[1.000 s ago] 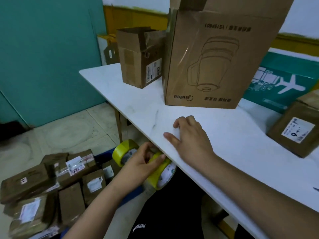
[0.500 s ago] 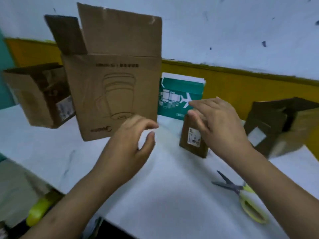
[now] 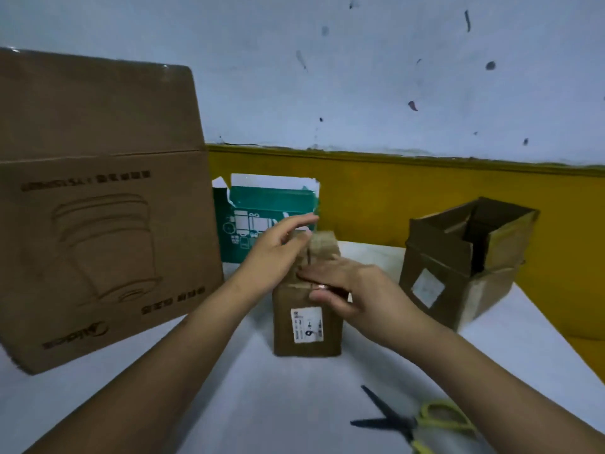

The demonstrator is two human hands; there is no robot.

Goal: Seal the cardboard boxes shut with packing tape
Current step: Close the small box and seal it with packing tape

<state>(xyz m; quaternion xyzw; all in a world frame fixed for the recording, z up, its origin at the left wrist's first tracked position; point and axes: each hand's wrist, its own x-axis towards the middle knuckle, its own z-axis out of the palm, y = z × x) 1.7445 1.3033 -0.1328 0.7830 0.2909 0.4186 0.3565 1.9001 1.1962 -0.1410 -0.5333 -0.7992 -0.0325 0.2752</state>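
Small cardboard box (image 3: 291, 322): stands on end at mid-desk, long axis upright, its face with the white shipping label (image 3: 307, 324) turned toward the camera; the top is blurred and partly hidden under the hands.

Position: it sits between a large cardboard box (image 3: 104, 244) on the left and an open cardboard box (image 3: 458, 263) on the right, apart from both, with a green-and-white box (image 3: 262, 217) just behind it.

Desk (image 3: 262, 404): white and smooth; scissors (image 3: 409, 421) with yellow-green handles lie near the front right, blades pointing left.

Room: a pale, scuffed wall (image 3: 360, 77) above a yellow band (image 3: 376, 198) that runs behind the desk.

Large box: one top flap stands up and its print, a line drawing of an appliance, reads upside down.

Open box: flaps spread, dark inside, a pale label on its near face.

Left hand (image 3: 278, 250): reaches in from the lower left and rests on the top left edge of the small box; grip wide, fingers stretched out over the top.

Right hand (image 3: 357, 290): comes in from the lower right, fingers laid flat across the top, thumb against the upper front face; grip wide, pressing rather than clasping.
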